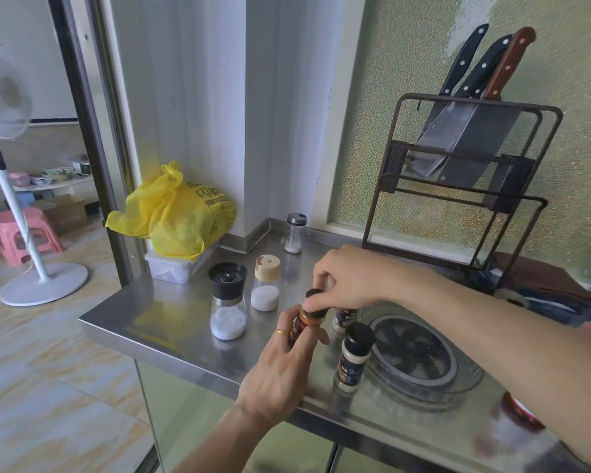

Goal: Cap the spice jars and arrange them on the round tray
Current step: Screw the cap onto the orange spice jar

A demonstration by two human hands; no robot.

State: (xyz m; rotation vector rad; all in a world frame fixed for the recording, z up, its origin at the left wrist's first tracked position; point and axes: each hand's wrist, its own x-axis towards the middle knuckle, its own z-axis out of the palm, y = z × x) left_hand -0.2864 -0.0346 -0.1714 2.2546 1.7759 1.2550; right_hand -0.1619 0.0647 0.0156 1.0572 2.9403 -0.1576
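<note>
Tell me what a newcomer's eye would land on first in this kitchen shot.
First, the two hands at centre: the left hand holds a reddish spice jar while the right hand sets its grip on the black cap. Next, the yellow plastic bag at the counter's back left, and the knife rack with cleavers against the right wall.

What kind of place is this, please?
Most likely a home kitchen. A rack holding cleavers and knives stands on a stainless steel counter, and spice jars and a salt grinder sit on it.
</note>
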